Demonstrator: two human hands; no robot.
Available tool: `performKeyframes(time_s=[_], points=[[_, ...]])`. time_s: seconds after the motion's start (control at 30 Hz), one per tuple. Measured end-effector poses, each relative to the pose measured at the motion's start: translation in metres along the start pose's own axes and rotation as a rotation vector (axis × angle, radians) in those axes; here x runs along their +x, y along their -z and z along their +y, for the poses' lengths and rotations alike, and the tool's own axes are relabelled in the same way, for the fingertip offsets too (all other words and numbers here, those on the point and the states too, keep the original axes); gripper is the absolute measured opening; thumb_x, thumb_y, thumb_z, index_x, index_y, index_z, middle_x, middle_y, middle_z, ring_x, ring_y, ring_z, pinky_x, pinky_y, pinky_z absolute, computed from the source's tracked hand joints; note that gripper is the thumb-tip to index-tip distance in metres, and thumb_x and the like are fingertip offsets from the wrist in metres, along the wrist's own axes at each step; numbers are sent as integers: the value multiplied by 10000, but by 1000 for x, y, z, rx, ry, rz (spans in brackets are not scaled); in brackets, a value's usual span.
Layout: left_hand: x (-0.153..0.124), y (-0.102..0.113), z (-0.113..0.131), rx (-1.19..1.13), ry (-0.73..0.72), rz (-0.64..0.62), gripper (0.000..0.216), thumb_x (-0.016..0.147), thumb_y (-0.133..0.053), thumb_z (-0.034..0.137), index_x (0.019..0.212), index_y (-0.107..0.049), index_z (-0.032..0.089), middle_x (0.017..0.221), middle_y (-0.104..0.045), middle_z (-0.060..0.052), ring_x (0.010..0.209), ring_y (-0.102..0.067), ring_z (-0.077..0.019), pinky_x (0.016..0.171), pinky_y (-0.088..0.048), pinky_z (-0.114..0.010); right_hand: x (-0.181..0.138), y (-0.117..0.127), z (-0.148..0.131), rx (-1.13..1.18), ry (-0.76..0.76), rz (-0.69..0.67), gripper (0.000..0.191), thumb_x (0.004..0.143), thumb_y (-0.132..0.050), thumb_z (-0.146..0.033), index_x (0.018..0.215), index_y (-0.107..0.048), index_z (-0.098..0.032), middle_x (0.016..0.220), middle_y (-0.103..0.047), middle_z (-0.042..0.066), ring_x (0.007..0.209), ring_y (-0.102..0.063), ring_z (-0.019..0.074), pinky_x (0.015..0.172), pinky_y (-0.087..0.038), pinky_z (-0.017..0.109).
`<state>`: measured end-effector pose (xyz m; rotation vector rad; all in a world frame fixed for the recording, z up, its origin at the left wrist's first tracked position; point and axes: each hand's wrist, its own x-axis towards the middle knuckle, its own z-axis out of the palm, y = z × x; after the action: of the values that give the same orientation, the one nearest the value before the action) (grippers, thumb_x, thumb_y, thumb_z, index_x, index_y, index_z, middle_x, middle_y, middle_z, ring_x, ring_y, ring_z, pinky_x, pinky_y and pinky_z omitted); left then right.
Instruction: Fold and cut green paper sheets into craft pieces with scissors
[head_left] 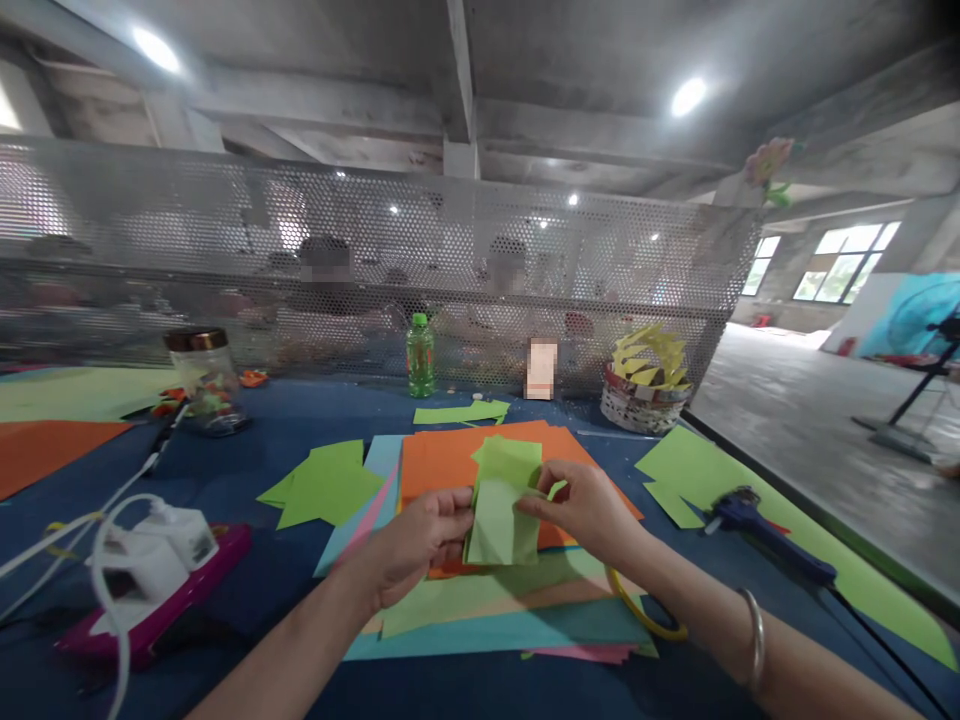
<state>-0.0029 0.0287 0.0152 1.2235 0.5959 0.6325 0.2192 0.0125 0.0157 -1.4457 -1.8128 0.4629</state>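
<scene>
A folded piece of light green paper (504, 525) is held up over the middle of a stack of coloured sheets. My left hand (435, 530) pinches its left edge. On the opposite edge, my right hand (574, 500) grips it between thumb and fingers. Beneath it lies an orange sheet (435, 460), on top of blue, pink and pale green ones. A yellow loop (660, 625), perhaps a handle, shows partly from under my right forearm. Cut green pieces (330, 485) lie left of the stack.
On the left are a purple power strip (172, 595) with white plugs and a lidded jar (206, 385). A green bottle (421, 360) and a basket (645, 405) of yellow folded paper stand near the perforated screen (360, 300). To the right lies a blue glue gun (780, 540).
</scene>
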Motion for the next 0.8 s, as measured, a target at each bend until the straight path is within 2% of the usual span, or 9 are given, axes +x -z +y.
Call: performKeyframes(time_s=[0.13, 0.33, 0.5, 0.7, 0.8], points=[[-1, 0, -1, -19, 23, -7, 289, 776, -722, 297, 1045, -711, 190, 984, -735, -82, 863, -676, -195, 848, -493, -318, -1, -3, -2, 47, -7, -26, 280, 735, -723, -363, 611, -528, -206, 589, -570, -35, 569, -530, 129, 504, -353, 227], [-2, -1, 0, -24, 28, -8, 287, 784, -713, 285, 1053, -708, 184, 972, -737, -82, 843, -679, -186, 835, -500, -304, -1, -4, -1, 65, -4, -28, 293, 734, -715, -355, 597, -503, -206, 561, -499, -46, 546, -446, 116, 484, -315, 224], [-1, -1, -1, -38, 37, 1, 330, 805, -698, 330, 1095, -684, 173, 1002, -727, -97, 877, -679, -205, 853, -500, -329, -1, -2, 0, 72, -7, -39, 300, 743, -698, -337, 592, -474, -207, 550, -470, -56, 527, -409, 106, 480, -302, 224], [0, 1, -3, -45, 51, 45, 432, 832, -619, 507, 1105, -663, 176, 983, -721, -106, 832, -676, -196, 776, -506, -313, -1, -2, -1, 79, -12, -43, 285, 742, -689, -320, 586, -482, -203, 553, -478, -52, 531, -419, 108, 483, -301, 226], [0, 2, -4, 19, 18, 13, 416, 766, -720, 442, 1095, -670, 192, 973, -721, -80, 825, -663, -182, 780, -491, -290, -1, -3, -2, 81, -13, -41, 287, 739, -694, -322, 586, -482, -204, 554, -482, -52, 533, -420, 109, 483, -302, 226]])
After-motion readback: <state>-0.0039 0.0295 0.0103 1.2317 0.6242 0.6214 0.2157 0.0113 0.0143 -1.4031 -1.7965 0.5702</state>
